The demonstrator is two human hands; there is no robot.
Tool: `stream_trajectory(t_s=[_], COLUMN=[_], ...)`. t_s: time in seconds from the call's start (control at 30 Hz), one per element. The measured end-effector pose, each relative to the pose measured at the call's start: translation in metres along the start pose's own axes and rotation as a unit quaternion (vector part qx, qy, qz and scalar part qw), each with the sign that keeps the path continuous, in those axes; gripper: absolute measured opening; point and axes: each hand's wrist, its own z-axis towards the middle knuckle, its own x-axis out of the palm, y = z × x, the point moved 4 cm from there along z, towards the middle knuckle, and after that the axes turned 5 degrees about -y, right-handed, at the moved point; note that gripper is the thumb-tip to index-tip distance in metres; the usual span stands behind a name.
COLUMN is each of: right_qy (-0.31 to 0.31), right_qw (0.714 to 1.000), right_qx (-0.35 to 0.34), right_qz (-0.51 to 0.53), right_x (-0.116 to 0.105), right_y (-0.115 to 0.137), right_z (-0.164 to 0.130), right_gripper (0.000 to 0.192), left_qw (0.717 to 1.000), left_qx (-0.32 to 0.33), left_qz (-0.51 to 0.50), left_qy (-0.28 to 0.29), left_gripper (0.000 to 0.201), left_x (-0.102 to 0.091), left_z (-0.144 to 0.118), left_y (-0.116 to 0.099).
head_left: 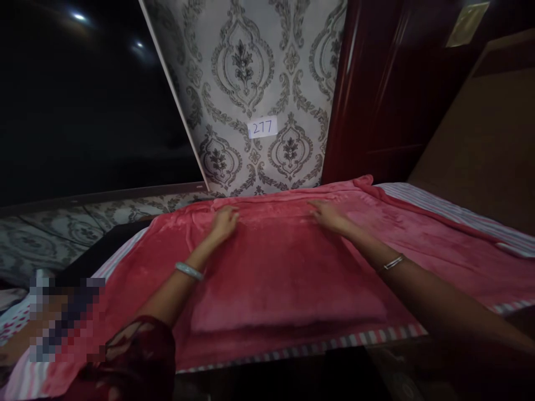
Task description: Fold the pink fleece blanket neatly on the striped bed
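Note:
A folded red fleece blanket (pixel 288 273) lies in the middle of a wider spread of pink-red fleece (pixel 430 239). At its far left corner my left hand (pixel 225 221) is closed, with curled fingers on the fabric. My right hand (pixel 329 216) is at the far right corner. One of its fingers points inward, and the others bend down onto the cloth. The far edge of the folded part runs between my hands. My fingertips are partly hidden in the dim light.
Striped cloth (pixel 463 214) shows under the fleece. A large dark screen (pixel 83 111) stands at the left. Patterned wallpaper (pixel 254 72) bears a paper label (pixel 262 127) reading 277. A dark red door (pixel 376 83) and a brown board (pixel 489 128) rise at the right.

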Motion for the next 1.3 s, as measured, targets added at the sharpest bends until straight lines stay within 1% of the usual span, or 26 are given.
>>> stream_trajectory(t_s=[0.03,0.07,0.1,0.17,0.23,0.33,0.4,0.47,0.53,0.6,0.67,0.73,0.8,0.87,0.97,1.1,1.2,1.3], right_qy=[0.02,0.049,0.076,0.096,0.072,0.033,0.033,0.035,0.03,0.021,0.019,0.025,0.029,0.03,0.032,0.034,0.044,0.051], right_qw=[0.999,0.995,0.992,0.988,0.99,0.991,0.991,0.992,0.992,0.991,0.991,0.991,0.991,0.991,0.991,0.991,0.99,0.991], right_qx=[-0.049,-0.08,-0.095,-0.093,-0.079,-0.084,-0.082,-0.057,-0.019,0.013,0.034,0.049,0.066,0.082,0.089,0.089,0.09,0.084], right_qz=[-0.012,-0.027,-0.045,-0.079,-0.097,-0.097,-0.099,-0.109,-0.123,-0.129,-0.126,-0.119,-0.11,-0.102,-0.093,-0.097,-0.1,-0.096], right_x=[0.005,0.013,0.023,0.044,0.06,0.074,0.076,0.073,0.068,0.063,0.061,0.06,0.06,0.059,0.058,0.057,0.052,0.04], right_y=[0.023,0.044,0.061,0.082,0.088,0.077,0.062,0.044,0.025,0.01,0.002,-0.002,-0.003,-0.004,-0.003,0.0,0.003,0.012], right_z=[0.0,-0.001,-0.003,-0.011,-0.02,-0.028,-0.027,-0.023,-0.018,-0.016,-0.015,-0.015,-0.015,-0.015,-0.014,-0.016,-0.018,-0.02], right_gripper=[0.053,0.052,0.05,0.048,0.049,0.05,0.05,0.05,0.049,0.05,0.05,0.05,0.05,0.05,0.05,0.051,0.051,0.052], left_qw=[0.999,0.995,0.987,0.971,0.964,0.957,0.953,0.952,0.952,0.955,0.962,0.968,0.971,0.972,0.973,0.974,0.975,0.975], left_qx=[0.037,0.076,0.117,0.143,0.131,0.123,0.125,0.113,0.083,0.048,0.016,-0.01,-0.025,-0.03,-0.04,-0.051,-0.05,-0.051], left_qz=[0.004,0.018,0.066,0.141,0.186,0.221,0.235,0.243,0.255,0.26,0.246,0.225,0.211,0.206,0.2,0.198,0.191,0.195], left_qy=[0.024,0.056,0.094,0.132,0.14,0.14,0.143,0.15,0.147,0.136,0.12,0.111,0.108,0.112,0.109,0.097,0.102,0.093], left_gripper=[0.034,0.038,0.041,0.046,0.05,0.056,0.058,0.061,0.063,0.061,0.059,0.058,0.057,0.055,0.054,0.055,0.053,0.053], left_x=[0.013,0.028,0.044,0.069,0.085,0.095,0.095,0.09,0.079,0.067,0.057,0.051,0.05,0.051,0.053,0.05,0.041,0.028], left_z=[-0.002,-0.006,-0.011,-0.024,-0.035,-0.047,-0.048,-0.043,-0.035,-0.026,-0.019,-0.015,-0.012,-0.009,-0.008,-0.008,-0.007,-0.009], left_y=[-0.017,-0.033,-0.046,-0.058,-0.056,-0.046,-0.04,-0.031,-0.017,0.002,0.024,0.043,0.056,0.063,0.067,0.062,0.054,0.039])
